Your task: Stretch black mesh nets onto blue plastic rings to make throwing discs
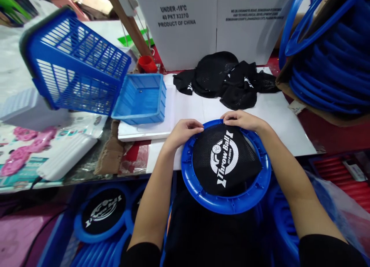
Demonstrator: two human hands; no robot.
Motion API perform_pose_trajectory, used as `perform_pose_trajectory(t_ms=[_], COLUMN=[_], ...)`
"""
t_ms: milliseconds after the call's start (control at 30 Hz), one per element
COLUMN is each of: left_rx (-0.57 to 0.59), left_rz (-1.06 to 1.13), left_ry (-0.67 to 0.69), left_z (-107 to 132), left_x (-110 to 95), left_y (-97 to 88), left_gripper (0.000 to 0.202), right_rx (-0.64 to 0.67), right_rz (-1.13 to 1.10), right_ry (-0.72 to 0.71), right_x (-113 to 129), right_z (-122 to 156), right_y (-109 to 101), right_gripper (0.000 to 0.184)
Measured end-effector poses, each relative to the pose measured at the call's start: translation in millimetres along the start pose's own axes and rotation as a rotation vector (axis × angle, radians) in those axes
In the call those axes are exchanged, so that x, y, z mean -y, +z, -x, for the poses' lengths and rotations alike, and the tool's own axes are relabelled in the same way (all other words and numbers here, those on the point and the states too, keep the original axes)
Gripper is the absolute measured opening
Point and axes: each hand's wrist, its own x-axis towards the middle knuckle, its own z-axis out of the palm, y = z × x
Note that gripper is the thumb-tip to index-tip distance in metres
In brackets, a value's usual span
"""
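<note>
A blue plastic ring lies in front of me, its near part over the table edge by my body. Black mesh fabric printed "Throw Ball" in white spans most of its opening, with a gap at the right side. At the far left of the rim, my left hand pinches the edge of the mesh between thumb and fingers. My right hand is closed on the mesh edge at the far rim, fingertips pressed down on the ring. More black mesh pieces lie loosely heaped beyond the ring.
A blue tray and a tilted blue basket stand at left. White cartons rise behind. Stacked blue rings fill a box at right. Finished-looking mesh discs lie below the table at left. A red cup stands behind the tray.
</note>
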Motion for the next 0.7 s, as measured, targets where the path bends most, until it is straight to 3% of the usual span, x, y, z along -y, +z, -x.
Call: perform_pose_trajectory(t_ms=[300,700], left_rx=[-0.024,-0.062], left_rz=[-0.001,-0.113], left_ry=[0.010,0.056], left_z=[7,14], left_x=[-3,-3], left_y=[1.4,5.5], left_gripper=[0.015,0.014], right_rx=[0.105,-0.078], right_rz=[0.057,0.180], right_ry=[-0.005,-0.092], right_x=[3,-1], right_z=[-12,-5], right_y=[-10,8], right_gripper=[0.024,0.014])
